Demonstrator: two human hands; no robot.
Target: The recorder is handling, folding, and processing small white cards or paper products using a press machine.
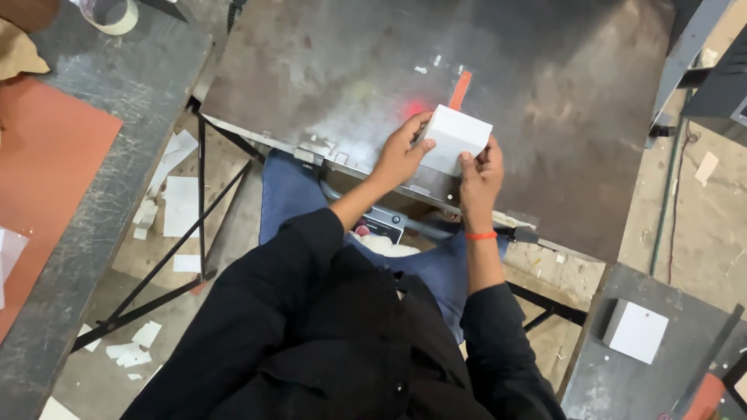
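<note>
Centrally, box: a small white cardboard box (455,138) sits on the near edge of the steel worktable (545,85), just below an orange strip (460,89).
Left hand: the left hand (401,153) curls around the box's left side, fingers closed on it, apparently to steady it.
Right hand: the right hand (480,175) pinches the near right corner, thumb on top, likely squaring it.
Wrist: an orange band (480,235).
Nearby: a second white box (636,331) rests apart on the grey side bench (622,389); paper scraps (180,204) litter the floor.

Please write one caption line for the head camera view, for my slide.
Both hands, left hand and right hand, hold a small white cardboard box on a worn grey metal table.
</note>
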